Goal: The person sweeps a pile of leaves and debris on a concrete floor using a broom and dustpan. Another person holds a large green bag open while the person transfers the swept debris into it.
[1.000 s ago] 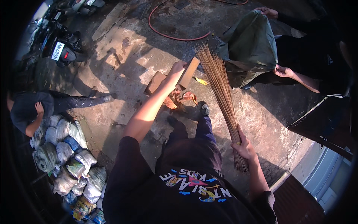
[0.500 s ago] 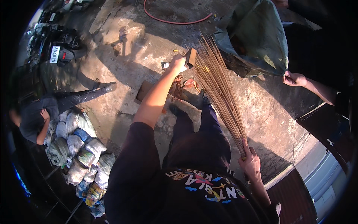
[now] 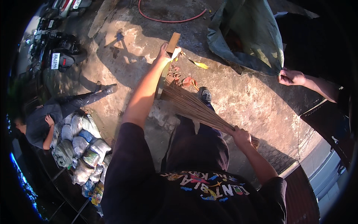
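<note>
My left hand (image 3: 166, 54) is closed around a long brown board (image 3: 173, 43), whose lower part runs down behind my forearm; its full shape is hidden. A stick broom (image 3: 197, 108) is gripped by its bound end in my right hand (image 3: 242, 137). The broom's loose tips point left and reach the board's lower end. Dry brown leaves (image 3: 189, 82) lie on the ground between the board and my shoe (image 3: 205, 94). A yellow leaf (image 3: 201, 65) shows just right of my left hand.
Another person's hand (image 3: 292, 77) holds the rim of a big green sack (image 3: 261, 33) at upper right. Filled bags (image 3: 80, 145) are piled at left, beside a bent-over person (image 3: 44, 119). A red hose (image 3: 171, 21) curves across the ground; motorcycles (image 3: 67, 56) stand at upper left.
The broom has swung from upright to pointing left, and my right hand has moved up along it. My left hand has shifted left and up, tilting the board. The green sack has moved slightly left.
</note>
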`<action>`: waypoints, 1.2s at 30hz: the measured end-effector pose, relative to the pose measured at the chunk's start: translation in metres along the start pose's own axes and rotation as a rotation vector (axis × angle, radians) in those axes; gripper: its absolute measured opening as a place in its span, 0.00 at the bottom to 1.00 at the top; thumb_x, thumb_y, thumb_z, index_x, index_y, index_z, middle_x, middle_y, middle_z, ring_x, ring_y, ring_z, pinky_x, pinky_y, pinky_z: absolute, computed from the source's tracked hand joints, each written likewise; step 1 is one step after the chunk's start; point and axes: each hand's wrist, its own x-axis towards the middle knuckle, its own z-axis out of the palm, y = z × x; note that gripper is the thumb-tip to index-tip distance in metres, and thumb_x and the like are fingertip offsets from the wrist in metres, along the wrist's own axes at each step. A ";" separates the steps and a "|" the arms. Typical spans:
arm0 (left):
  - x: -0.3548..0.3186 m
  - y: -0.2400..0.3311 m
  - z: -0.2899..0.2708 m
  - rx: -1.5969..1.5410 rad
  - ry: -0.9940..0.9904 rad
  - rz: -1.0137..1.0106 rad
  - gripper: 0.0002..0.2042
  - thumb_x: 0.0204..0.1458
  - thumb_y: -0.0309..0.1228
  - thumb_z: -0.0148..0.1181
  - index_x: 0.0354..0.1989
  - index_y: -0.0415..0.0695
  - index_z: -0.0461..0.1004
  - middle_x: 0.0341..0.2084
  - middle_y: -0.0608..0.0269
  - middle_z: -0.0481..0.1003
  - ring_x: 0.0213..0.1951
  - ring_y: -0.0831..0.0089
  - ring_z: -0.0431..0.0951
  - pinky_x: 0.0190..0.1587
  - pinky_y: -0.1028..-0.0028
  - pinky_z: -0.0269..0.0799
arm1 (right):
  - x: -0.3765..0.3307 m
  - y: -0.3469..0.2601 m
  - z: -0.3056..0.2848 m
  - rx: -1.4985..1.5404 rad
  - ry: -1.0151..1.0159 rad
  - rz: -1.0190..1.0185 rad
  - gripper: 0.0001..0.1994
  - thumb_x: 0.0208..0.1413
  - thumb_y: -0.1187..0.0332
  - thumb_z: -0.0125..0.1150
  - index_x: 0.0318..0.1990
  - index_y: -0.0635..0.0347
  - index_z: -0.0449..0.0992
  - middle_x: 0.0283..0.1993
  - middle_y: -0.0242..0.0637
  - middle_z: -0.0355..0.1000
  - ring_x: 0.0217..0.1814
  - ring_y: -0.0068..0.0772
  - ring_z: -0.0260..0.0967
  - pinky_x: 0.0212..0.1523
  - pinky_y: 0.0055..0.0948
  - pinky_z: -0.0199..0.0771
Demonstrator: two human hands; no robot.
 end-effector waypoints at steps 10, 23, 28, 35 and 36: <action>-0.053 -0.053 -0.051 -0.318 0.267 0.212 0.12 0.44 0.34 0.61 0.21 0.36 0.72 0.12 0.59 0.71 0.15 0.73 0.70 0.19 0.71 0.65 | 0.096 0.035 0.017 0.024 0.121 0.107 0.41 0.44 0.73 0.57 0.64 0.21 0.51 0.42 0.46 0.68 0.39 0.50 0.74 0.41 0.45 0.75; -0.398 -0.220 -0.096 -0.370 0.797 -0.122 0.08 0.46 0.26 0.56 0.19 0.41 0.65 0.20 0.66 0.69 0.27 0.77 0.68 0.33 0.75 0.63 | 0.289 -0.049 0.057 1.284 0.095 0.396 0.40 0.41 0.70 0.60 0.67 0.53 0.53 0.35 0.42 0.73 0.27 0.29 0.71 0.29 0.29 0.73; -0.466 -0.274 -0.057 -0.428 1.012 -0.274 0.06 0.46 0.25 0.56 0.22 0.39 0.67 0.22 0.62 0.72 0.29 0.75 0.70 0.38 0.75 0.66 | 0.383 -0.148 0.146 1.081 0.110 0.252 0.37 0.42 0.69 0.59 0.65 0.55 0.55 0.37 0.42 0.73 0.31 0.31 0.71 0.32 0.29 0.72; -0.506 -0.336 -0.030 -0.328 0.964 -0.440 0.04 0.51 0.22 0.53 0.25 0.39 0.67 0.24 0.63 0.71 0.31 0.74 0.70 0.39 0.73 0.67 | 0.307 -0.254 0.117 1.422 -0.110 0.201 0.35 0.47 0.73 0.52 0.66 0.42 0.53 0.29 0.40 0.68 0.25 0.31 0.69 0.26 0.32 0.75; -0.511 -0.348 -0.030 -0.355 0.962 -0.432 0.04 0.50 0.23 0.54 0.25 0.39 0.68 0.25 0.62 0.73 0.31 0.74 0.72 0.39 0.73 0.67 | 0.296 -0.244 0.125 1.502 -0.075 0.201 0.35 0.47 0.73 0.51 0.66 0.39 0.52 0.26 0.39 0.67 0.22 0.32 0.69 0.23 0.33 0.76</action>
